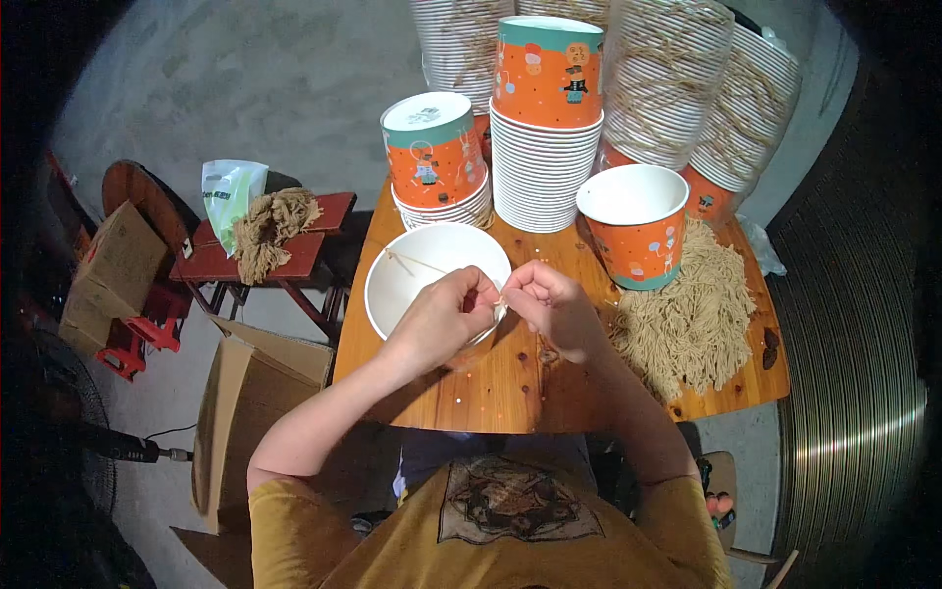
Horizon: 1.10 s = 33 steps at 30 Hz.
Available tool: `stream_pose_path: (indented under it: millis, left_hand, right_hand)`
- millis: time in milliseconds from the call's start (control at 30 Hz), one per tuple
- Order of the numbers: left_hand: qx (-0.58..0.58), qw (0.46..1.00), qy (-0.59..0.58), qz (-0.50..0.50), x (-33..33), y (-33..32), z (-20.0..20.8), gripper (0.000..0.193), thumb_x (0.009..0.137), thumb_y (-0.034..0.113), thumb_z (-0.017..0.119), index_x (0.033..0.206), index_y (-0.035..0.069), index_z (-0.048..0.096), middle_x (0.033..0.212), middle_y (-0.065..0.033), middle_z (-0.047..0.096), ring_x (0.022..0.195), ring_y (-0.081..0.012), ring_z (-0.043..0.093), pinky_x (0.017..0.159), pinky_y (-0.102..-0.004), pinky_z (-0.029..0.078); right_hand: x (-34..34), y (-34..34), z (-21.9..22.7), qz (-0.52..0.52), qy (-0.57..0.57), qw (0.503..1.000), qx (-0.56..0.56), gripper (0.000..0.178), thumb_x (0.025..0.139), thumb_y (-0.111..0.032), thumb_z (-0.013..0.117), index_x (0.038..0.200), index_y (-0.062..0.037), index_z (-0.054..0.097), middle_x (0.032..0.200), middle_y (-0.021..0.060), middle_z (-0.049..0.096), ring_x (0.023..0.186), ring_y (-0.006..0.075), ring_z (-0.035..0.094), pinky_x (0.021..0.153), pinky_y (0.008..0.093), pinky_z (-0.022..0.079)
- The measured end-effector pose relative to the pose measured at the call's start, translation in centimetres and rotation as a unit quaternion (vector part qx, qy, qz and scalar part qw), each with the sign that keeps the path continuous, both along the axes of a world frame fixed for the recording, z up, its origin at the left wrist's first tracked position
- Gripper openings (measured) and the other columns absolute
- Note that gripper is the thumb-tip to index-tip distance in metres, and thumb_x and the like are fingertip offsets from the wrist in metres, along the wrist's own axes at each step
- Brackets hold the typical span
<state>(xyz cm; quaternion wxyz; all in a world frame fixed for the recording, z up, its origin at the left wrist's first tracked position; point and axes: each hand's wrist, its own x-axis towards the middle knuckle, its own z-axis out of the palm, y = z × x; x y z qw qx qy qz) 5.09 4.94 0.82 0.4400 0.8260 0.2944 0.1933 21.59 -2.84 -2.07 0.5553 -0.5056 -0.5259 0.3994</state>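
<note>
A paper bucket lies tipped toward me on the wooden table, its white inside showing. Across its mouth a tan cord runs from the far left of the rim toward my left hand. That hand has thumb and finger pinched at the right side of the rim. My right hand pinches at the same spot, its fingertips almost meeting the left ones. Between them shows a small pale bit of cord; the fingers hide most of it.
An upright orange bucket stands beside a heap of tan cords on the table. Nested bucket stacks rise at the back, some with cord handles. Left are a red bench and a cardboard box.
</note>
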Motion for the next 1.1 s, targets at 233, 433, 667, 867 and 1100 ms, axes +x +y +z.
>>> stream_pose_path:
  millis: [233,433,667,867,1100]
  left_hand:
    - [0.003,1.000,-0.009,0.004,-0.1,0.0,-0.2,0.016,0.084,0.014,0.057,0.090,-0.001,0.055,0.078,-0.0104,0.061,0.070,-0.0176,0.057,0.067,-0.0319,0.046]
    - [0.019,0.998,0.050,0.033,-0.5,-0.4,0.6,0.016,0.085,0.014,0.056,0.088,-0.001,0.055,0.079,-0.0132,0.062,0.073,-0.0245,0.061,0.067,-0.0346,0.047]
    - [0.079,0.995,0.047,0.026,-1.2,-0.6,0.7,0.015,0.087,0.016,0.058,0.088,0.001,0.055,0.074,-0.0066,0.058,0.065,-0.0153,0.054,0.061,-0.0307,0.044]
    - [0.167,0.983,0.082,-0.003,-2.4,-1.6,1.4,0.029,0.085,0.028,0.061,0.087,0.000,0.056,0.079,-0.0158,0.064,0.075,-0.0328,0.062,0.065,-0.0398,0.048]
    - [0.335,0.933,0.125,-0.045,-4.7,-2.3,1.8,0.025,0.083,0.028,0.064,0.086,0.003,0.060,0.077,-0.0120,0.060,0.078,-0.0308,0.059,0.067,-0.0405,0.047]
  right_hand:
    - [-0.1,-0.1,0.3,0.004,0.037,0.999,-0.025,0.007,0.090,-0.011,0.054,0.092,-0.0045,0.054,0.063,-0.0057,0.046,0.053,0.0022,0.040,0.048,0.0171,0.032]
    - [0.3,-0.1,-0.5,0.012,0.052,0.998,-0.020,0.004,0.090,-0.010,0.053,0.090,-0.0059,0.054,0.068,-0.0053,0.046,0.058,0.0031,0.041,0.051,0.0190,0.034]
    - [0.6,-0.9,-0.9,0.007,-0.066,0.997,0.048,0.008,0.092,-0.014,0.051,0.093,-0.0063,0.054,0.073,-0.0067,0.043,0.065,0.0021,0.038,0.057,0.0185,0.033]
    - [0.9,-1.1,1.0,0.014,-0.048,0.998,0.047,0.011,0.093,-0.012,0.050,0.099,-0.0039,0.053,0.074,-0.0040,0.047,0.067,0.0034,0.044,0.060,0.0191,0.038]
    - [0.0,-1.1,3.0,0.041,-0.050,0.995,0.070,0.011,0.092,-0.009,0.049,0.100,-0.0032,0.053,0.070,-0.0043,0.044,0.063,0.0027,0.042,0.057,0.0190,0.038]
